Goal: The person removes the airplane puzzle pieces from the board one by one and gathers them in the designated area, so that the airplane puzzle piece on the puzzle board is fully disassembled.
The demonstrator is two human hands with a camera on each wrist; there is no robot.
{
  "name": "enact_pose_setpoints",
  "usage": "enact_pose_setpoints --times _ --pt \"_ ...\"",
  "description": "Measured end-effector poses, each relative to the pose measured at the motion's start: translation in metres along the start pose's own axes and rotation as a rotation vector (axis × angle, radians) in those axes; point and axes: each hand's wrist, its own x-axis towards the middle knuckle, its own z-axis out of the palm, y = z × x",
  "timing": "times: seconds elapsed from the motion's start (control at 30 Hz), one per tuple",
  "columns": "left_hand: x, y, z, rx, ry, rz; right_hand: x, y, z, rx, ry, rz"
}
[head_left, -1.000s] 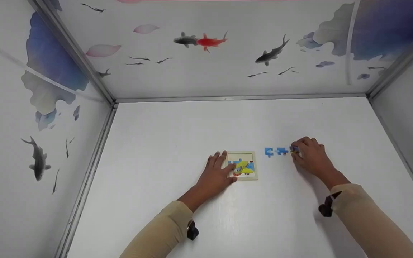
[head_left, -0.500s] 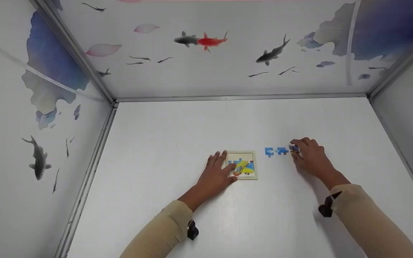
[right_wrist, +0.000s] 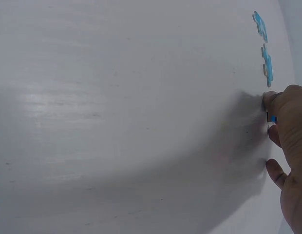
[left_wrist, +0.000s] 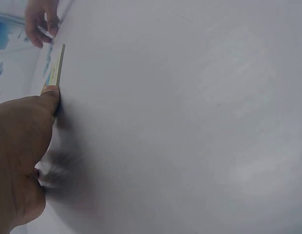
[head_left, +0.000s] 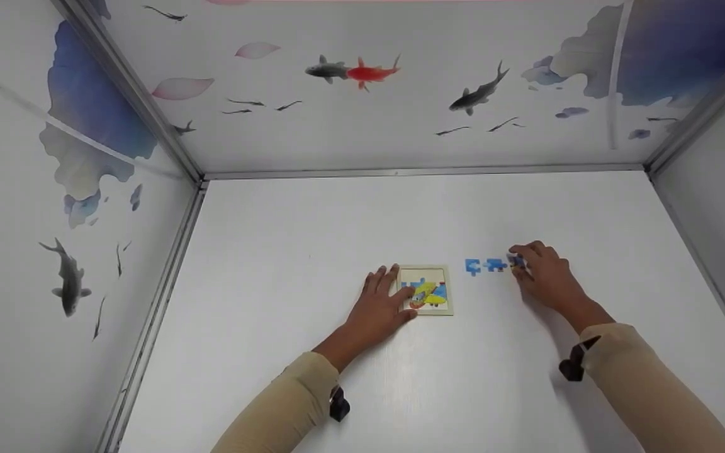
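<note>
In the head view a small wooden puzzle tray [head_left: 450, 302] lies on the white table, partly filled with pieces showing a yellow airplane [head_left: 428, 294]. My left hand [head_left: 375, 305] rests at its left side with spread fingers. One finger reaches over the picture, and the thumb touches the tray's lower edge, as the left wrist view also shows. To the right, my right hand [head_left: 548, 274] pinches a dark blue and yellow puzzle piece [head_left: 516, 262] between thumb and fingers at the table. In the right wrist view the fingers mostly hide that piece [right_wrist: 271, 117].
Two blue puzzle pieces lie in a row between tray and right hand: a left one [head_left: 472, 267] and a middle one [head_left: 495, 265]. Walls printed with fish, the back one edged by a metal strip [head_left: 394, 173], enclose the table [head_left: 312, 220].
Between one second and half a second ago, my right index finger lifted slightly and the piece under it shifted a little. My left hand and the tray have stayed put.
</note>
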Motion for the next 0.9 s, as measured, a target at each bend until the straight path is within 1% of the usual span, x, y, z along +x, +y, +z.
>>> enact_pose_setpoints --times 0.27,0.5,0.67,0.8,0.9 --pt "0.000 0.000 -0.001 -0.017 -0.002 -0.004 -0.001 -0.001 0.001 0.001 -0.009 0.017" --pt "-0.001 0.001 -0.003 -0.028 0.010 -0.001 0.000 -0.012 -0.001 0.014 -0.001 0.052" --pt "-0.001 0.001 -0.005 -0.042 0.025 0.003 0.008 -0.031 0.002 0.038 -0.009 0.047" --pt "0.001 0.000 -0.005 -0.075 0.038 -0.001 0.014 -0.052 0.004 0.053 -0.022 0.022" --pt "0.001 0.000 -0.004 -0.086 0.034 -0.011 0.018 -0.067 0.009 0.064 -0.031 -0.007"
